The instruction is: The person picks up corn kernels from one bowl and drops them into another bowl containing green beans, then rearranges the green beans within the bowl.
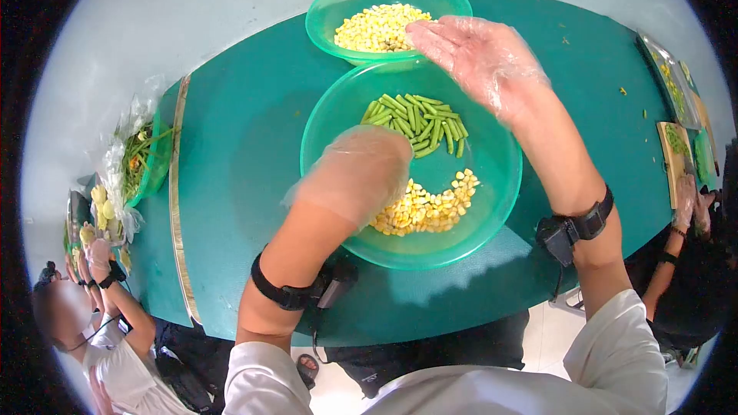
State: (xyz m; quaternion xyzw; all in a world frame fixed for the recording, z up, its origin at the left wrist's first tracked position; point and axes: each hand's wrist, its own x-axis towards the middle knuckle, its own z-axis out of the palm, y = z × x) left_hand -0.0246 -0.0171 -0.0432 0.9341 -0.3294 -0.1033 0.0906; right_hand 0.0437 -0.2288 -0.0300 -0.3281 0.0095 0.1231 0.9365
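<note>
A large green plastic bowl (pixel 327 119) stands in front of me, with cut green beans (pixel 421 121) towards its far side and corn kernels (pixel 434 209) towards its near side. My left hand (pixel 361 173), in a clear plastic glove, is over the left part of this bowl beside the corn. Its back faces up and hides its fingers. My right hand (pixel 480 58), also gloved, has its palm turned up and fingers stretched out, with nothing seen in it. Its fingertips reach the near right rim of a second green bowl (pixel 327 8), which holds more corn kernels (pixel 380 28).
On the left, a green basket (pixel 160 157) holds vegetable scraps beside a plastic bag (pixel 115 169). One co-worker (pixel 115 346) is at the left. At the right, a co-worker's hands (pixel 692 204) are near a cutting board (pixel 670 157) and a tray (pixel 670 81).
</note>
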